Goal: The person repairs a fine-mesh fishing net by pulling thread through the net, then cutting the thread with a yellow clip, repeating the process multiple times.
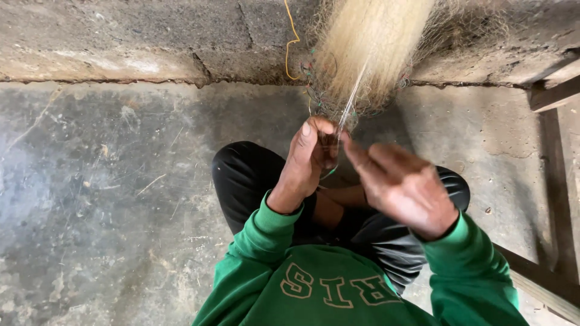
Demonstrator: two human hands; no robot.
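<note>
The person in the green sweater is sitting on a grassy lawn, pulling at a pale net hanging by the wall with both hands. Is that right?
Not quite. The head view shows a bare grey concrete floor, not grass. The rest holds: green sleeves, and the left hand and right hand both work thin strands of the pale net hanging against the wall.

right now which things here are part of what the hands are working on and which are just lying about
In hand:
- pale fishing net, hanging bunched against the wall
- thin strands of it, pinched between left hand and right hand
- green and dark cords along the net's lower edge

Lying about:
- yellow string on the block wall
- wooden frame at the right
- straw bits on the concrete floor
</note>
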